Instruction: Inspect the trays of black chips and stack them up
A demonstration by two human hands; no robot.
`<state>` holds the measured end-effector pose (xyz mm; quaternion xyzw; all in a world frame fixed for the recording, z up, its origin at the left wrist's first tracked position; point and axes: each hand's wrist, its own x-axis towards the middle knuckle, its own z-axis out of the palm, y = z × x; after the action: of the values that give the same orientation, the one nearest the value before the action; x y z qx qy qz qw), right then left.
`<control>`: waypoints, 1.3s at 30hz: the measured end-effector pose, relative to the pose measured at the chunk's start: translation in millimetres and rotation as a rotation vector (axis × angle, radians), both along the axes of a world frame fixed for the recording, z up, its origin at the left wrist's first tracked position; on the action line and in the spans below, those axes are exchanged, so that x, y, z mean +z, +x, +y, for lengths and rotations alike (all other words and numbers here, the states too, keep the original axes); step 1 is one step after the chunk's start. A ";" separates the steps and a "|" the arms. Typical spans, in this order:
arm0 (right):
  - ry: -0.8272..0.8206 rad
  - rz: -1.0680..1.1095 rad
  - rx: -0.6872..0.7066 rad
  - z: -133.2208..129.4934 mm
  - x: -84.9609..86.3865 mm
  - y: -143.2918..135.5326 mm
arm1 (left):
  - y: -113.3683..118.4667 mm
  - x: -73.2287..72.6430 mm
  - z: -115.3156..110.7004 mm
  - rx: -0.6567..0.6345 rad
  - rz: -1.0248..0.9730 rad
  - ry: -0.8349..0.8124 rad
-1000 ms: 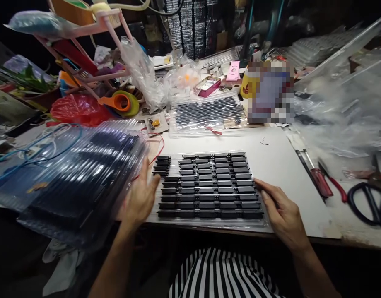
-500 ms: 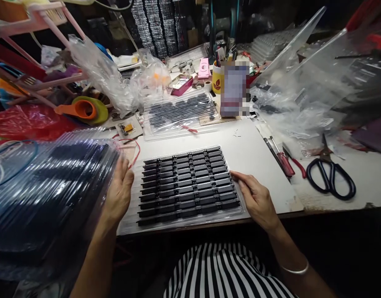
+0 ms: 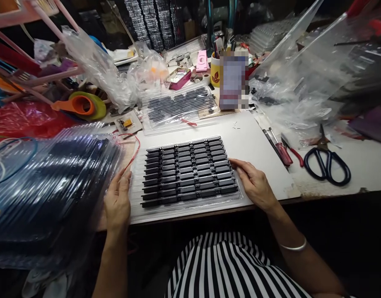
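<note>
A clear plastic tray (image 3: 188, 171) filled with rows of black parts lies on the white board (image 3: 255, 140) in front of me. My right hand (image 3: 251, 182) pinches the tray's right edge between thumb and fingers. At the tray's left edge is my left hand (image 3: 117, 200), upright, its fingertips close together by the clear rim; whether it grips the rim is hard to tell. Left of that hand rises a large stack of similar clear trays (image 3: 50, 194) with dark contents.
Behind the tray lies another wrapped tray (image 3: 181, 107). Scissors (image 3: 327, 165), a red screwdriver (image 3: 283, 153) and pliers (image 3: 294, 153) rest at the right. A yellow cup (image 3: 215, 72), plastic bags (image 3: 296, 91) and a pink rack (image 3: 38, 82) stand farther back.
My left hand has moved down, away from the tray stack, to the left edge of the tray in front. The right hand stays at the right edge. The view has shifted slightly.
</note>
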<state>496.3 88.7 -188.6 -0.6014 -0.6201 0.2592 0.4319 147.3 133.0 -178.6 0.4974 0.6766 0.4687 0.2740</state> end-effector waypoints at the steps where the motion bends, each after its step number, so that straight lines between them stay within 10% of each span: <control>1: 0.004 -0.006 0.006 0.1 0.0 0.2 | -0.5 -0.3 1.8 0.008 -0.036 -0.003; 18: -0.043 -0.094 -0.028 -7.8 -3.7 0.2 | -23.0 19.5 -51.6 0.056 -0.134 -0.160; 39: -0.073 -0.121 -0.058 -9.7 -3.0 -0.4 | -10.2 11.0 -73.8 0.000 0.227 -0.037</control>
<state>496.0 79.0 -191.5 -0.6493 -0.6174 0.2321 0.3785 137.1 59.2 -167.6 0.5422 0.7119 0.3965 0.2049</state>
